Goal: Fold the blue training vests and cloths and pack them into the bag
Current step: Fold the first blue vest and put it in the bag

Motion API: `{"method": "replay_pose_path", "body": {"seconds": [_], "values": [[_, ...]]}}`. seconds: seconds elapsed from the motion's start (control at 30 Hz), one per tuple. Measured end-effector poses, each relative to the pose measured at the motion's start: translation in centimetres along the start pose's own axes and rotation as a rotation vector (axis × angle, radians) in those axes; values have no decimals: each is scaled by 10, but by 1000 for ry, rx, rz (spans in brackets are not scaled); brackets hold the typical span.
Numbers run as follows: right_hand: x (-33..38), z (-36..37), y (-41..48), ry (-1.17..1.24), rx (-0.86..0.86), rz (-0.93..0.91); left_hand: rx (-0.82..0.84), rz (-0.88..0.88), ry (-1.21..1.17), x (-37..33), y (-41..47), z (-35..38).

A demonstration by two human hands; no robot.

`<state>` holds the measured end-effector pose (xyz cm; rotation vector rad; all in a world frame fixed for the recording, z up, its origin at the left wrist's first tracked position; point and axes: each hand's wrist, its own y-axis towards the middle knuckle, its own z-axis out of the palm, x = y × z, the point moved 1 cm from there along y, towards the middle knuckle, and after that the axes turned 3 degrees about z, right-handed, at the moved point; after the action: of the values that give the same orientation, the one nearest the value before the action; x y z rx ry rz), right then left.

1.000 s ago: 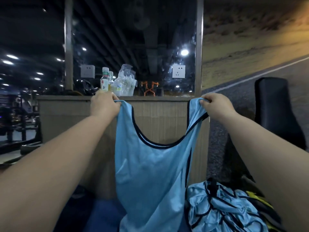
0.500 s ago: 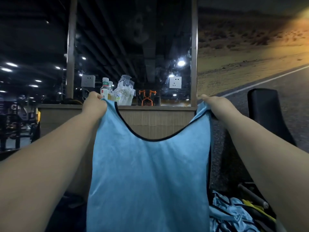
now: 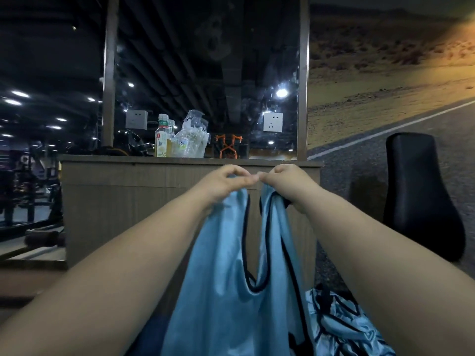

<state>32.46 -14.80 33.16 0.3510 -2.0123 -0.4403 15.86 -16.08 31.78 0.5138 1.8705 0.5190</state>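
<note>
Hands (image 3: 226, 183) (image 3: 288, 182) now together on vest (image 3: 226, 291) straps

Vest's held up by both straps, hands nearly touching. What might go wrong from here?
1. The light blue training vest with black trim hangs free below the left hand and right hand. Passing both straps to one hand may drop one and undo the fold.
2. Its right half looks bunched narrower than the left, so the fold may come out skewed.
3. Its lower part hangs beside the crumpled pile of blue vests and might snag there.
</note>
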Motion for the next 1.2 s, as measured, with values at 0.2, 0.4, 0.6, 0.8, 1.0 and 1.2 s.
{"method": "replay_pose_path", "body": {"seconds": [0.2,0.4,0.6,0.8,1.0,1.2], "values": [[-6,23,1,160,87,56,108,106,219,22,-1,17],[-25,20,-1,265,302,-2,2,128,273,32,-3,12],[-51,25,2,254,331,-66,-65,66,236,40,4,11],[-58,24,4,361,186,-63,-6,58,209,44,3,12],[-59,16,4,247,151,-87,150,55,380,41,-1,11],[-61,8,6,20,301,-133,186,27,384,43,-3,9]]}}
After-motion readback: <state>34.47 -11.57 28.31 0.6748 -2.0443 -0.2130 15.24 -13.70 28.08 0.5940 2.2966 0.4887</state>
